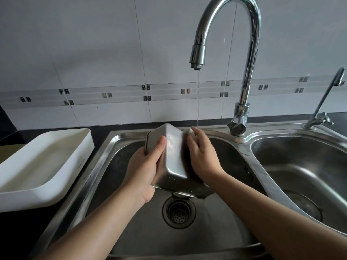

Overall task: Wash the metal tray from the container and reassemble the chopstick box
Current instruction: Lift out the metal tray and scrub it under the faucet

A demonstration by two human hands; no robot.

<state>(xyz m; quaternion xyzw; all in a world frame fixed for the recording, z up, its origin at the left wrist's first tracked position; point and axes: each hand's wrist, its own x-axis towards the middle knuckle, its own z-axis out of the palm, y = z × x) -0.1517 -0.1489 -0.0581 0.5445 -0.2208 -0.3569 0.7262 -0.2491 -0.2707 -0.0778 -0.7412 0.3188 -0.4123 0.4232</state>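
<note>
The metal tray (173,156) is held upside down and tilted over the left sink basin (116,166), its perforated end toward me. My left hand (144,166) grips its left rim, thumb on the outer wall. My right hand (201,152) lies flat against the tray's right side, with something small and white (191,131) under the fingertips. A thin stream of water (197,98) falls from the tap (197,55) onto my right fingers. The white plastic container (43,162) lies on the counter to the left.
The drain strainer (179,212) sits just below the tray. A second basin (304,169) lies to the right, with a small side tap (326,98) behind it. A tiled wall (112,62) backs the sink.
</note>
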